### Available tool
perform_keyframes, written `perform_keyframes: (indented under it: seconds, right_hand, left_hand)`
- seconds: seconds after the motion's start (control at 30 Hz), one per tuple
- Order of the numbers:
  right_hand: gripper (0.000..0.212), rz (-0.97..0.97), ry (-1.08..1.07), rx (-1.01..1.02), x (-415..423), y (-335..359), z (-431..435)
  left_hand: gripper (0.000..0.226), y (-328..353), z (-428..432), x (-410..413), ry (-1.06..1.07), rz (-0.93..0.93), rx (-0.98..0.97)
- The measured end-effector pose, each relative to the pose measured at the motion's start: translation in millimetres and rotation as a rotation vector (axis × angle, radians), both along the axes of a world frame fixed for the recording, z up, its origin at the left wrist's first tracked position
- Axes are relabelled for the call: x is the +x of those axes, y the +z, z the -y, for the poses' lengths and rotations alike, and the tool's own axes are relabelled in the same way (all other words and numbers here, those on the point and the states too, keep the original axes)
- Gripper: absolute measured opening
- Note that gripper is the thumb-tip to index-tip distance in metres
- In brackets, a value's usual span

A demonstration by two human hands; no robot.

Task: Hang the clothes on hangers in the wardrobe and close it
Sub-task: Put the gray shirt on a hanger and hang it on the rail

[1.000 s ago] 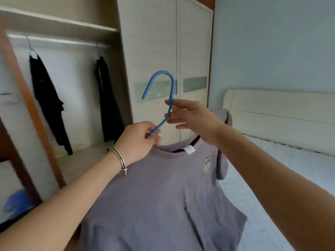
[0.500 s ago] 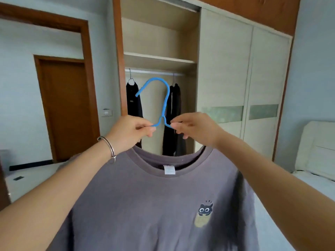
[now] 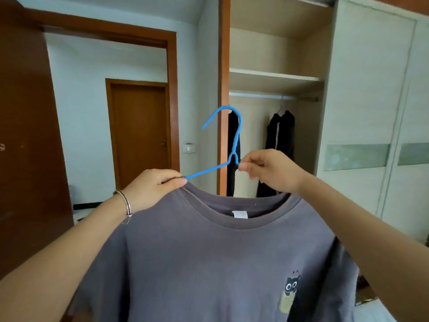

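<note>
The left hand [image 3: 157, 185] pinches the grey shirt [image 3: 209, 256] and the blue hanger [image 3: 207, 170] together. Just beside it, the right hand [image 3: 272, 170] pinches the blue hanger too.

Pretty clearly a bedroom in someone's home: built-in wardrobe [image 3: 274, 76] with sliding doors [image 3: 371, 89], dark clothes [image 3: 279, 145] on its rail [image 3: 260, 96], pale blue walls [image 3: 92, 89], a wooden door [image 3: 139, 131], light switch [image 3: 189, 148] beside it.

I can read no writing; the white neck tag [image 3: 240, 214] on the T-shirt [image 3: 209, 263], between my left hand [image 3: 153, 185] and right hand [image 3: 271, 170], shows nothing legible.
</note>
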State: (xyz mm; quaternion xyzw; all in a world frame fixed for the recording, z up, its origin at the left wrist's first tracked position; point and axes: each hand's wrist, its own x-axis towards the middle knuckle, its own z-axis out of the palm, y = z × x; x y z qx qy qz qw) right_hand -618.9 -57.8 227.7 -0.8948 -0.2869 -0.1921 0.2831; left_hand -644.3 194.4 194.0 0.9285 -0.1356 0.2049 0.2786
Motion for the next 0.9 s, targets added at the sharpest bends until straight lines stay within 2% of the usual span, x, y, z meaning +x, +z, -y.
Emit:
perform_keyframes:
  seconds: [0.1, 0.17, 0.27, 0.33, 0.43, 0.57, 0.67, 0.83, 0.9]
  right_hand:
    - [0.028, -0.037, -0.029, -0.052, 27, -5, -11]
    - [0.027, -0.083, -0.051, -0.018, 47, -11, -10]
    - [0.022, -0.122, -0.058, 0.094, 82, -24, -11]
    - [0.019, -0.161, -0.036, 0.219, 108, -29, -13]
    - [0.023, -0.195, -0.006, 0.351, 153, -29, -18]
    - [0.022, -0.21, 0.02, 0.304, 211, -21, -28]
    - [0.021, -0.245, 0.013, 0.284, 245, -13, -20]
    - [0.03, -0.181, -0.278, 0.186, 290, -30, 35]
    - [0.02, -0.189, -0.355, 0.12, 305, -45, 52]
  left_hand:
    - [0.026, -8, -21, 25, 0.035, 0.003, -0.069]
    - [0.017, -12, -32, 45, 0.046, 0.032, -0.096]
    - [0.017, -11, -33, 81, 0.043, 0.087, -0.079]
    - [0.026, -10, -25, 111, 0.039, 0.103, -0.018]
    - [0.03, -5, -10, 158, 0.001, 0.095, 0.078]
    - [0.023, 8, 24, 222, -0.121, 0.114, 0.102]
    - [0.022, 14, 40, 268, -0.194, 0.128, 0.041]
    - [0.027, 9, 48, 343, -0.285, 0.108, -0.004]
    - [0.023, 6, 56, 375, -0.324, 0.089, -0.032]
